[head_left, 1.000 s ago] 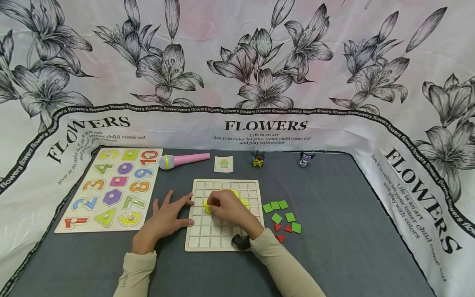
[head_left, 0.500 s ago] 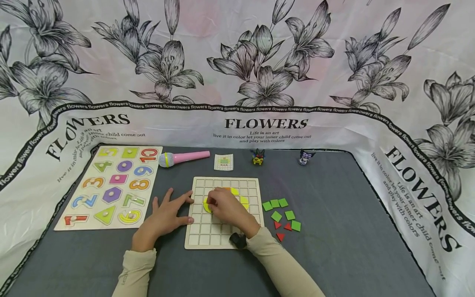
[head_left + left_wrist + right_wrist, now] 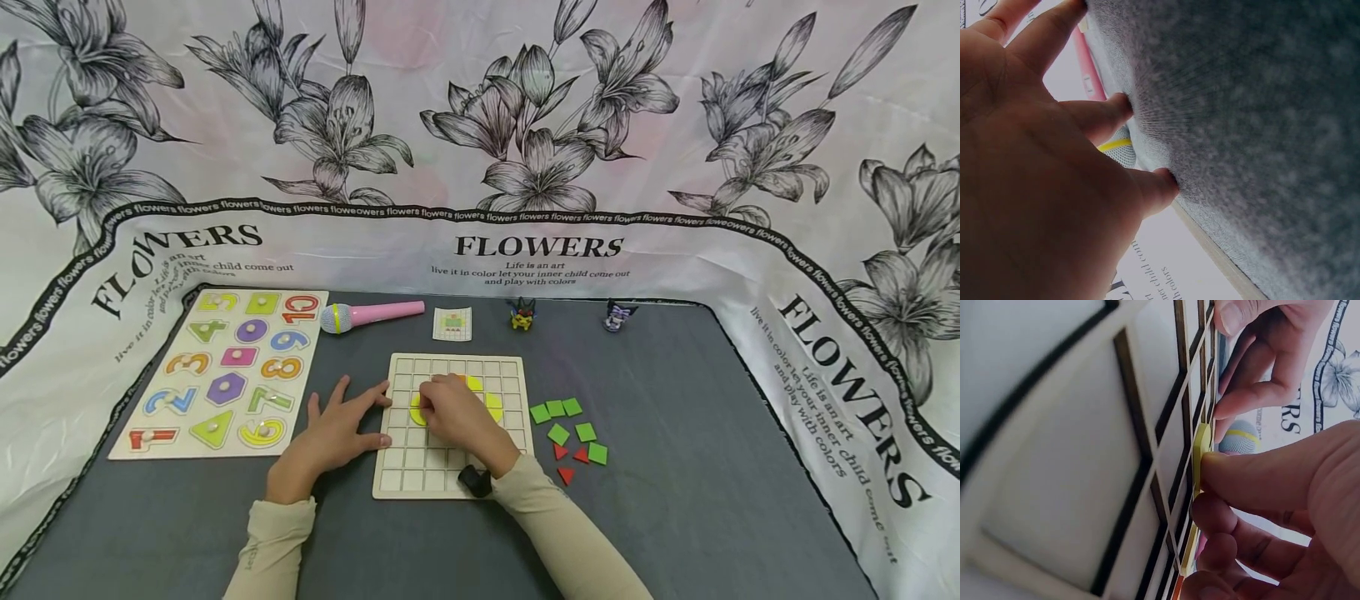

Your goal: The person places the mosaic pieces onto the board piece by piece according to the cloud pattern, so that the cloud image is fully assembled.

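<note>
A wooden grid board (image 3: 408, 481) lies flat on the grey table. My right hand (image 3: 429, 408) rests on its middle, fingers curled and pinching a flat yellow piece (image 3: 416, 412) at the left of the grid. The right wrist view shows the fingertips (image 3: 1222, 465) on the edge of that yellow piece (image 3: 1201, 447), which stands a little off the board (image 3: 1066, 462). More yellow pieces (image 3: 493, 407) peek out beside the hand. My left hand (image 3: 358, 421) lies flat with spread fingers, touching the board's left edge, and in its wrist view the left hand (image 3: 1085, 125) presses the grey cloth (image 3: 1260, 125).
Green squares (image 3: 558, 422) and red triangles (image 3: 567, 464) lie loose right of the board. A number puzzle board (image 3: 217, 375) sits at the left. Behind are a pink toy microphone (image 3: 371, 315), a small pattern card (image 3: 452, 323) and two small figurines (image 3: 522, 315) (image 3: 618, 317).
The right hand has shifted slightly on the yellow piece, which now shows more of its face. The left hand has stayed where it was.
</note>
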The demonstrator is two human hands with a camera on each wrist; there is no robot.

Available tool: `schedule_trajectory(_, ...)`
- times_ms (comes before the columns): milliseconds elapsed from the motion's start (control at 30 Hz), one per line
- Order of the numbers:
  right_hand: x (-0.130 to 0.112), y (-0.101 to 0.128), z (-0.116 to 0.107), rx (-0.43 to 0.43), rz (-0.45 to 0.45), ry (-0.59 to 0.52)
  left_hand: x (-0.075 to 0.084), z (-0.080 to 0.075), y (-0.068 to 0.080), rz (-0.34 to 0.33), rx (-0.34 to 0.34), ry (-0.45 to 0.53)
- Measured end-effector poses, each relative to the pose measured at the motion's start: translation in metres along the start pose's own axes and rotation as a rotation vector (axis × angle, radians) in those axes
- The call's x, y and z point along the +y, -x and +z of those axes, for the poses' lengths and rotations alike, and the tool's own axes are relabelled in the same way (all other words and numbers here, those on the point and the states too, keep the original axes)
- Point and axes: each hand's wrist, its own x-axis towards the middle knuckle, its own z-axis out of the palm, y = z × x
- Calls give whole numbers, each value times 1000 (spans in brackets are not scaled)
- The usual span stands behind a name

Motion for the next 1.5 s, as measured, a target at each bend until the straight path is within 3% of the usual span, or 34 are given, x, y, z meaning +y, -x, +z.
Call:
schedule_trajectory(167, 1, 3, -2, -17, 55, 15, 2, 1, -1, -1, -3, 1)
schedule_trajectory(367, 7, 14, -10, -18, 62, 5, -1, 3, -1, -6, -4, -7)
schedule_trajectory(667, 27, 34, -34, 39, 78, -180, -1, 2, -2, -15, -13, -11)
schedule_trajectory(933, 53, 59, -56, 70, 155, -309, 0, 2, -1, -15, -16, -10)
schedule_trajectory(1500, 98, 107, -82, 138, 328, -323, 3, 1, -1, -22, -22, 2)
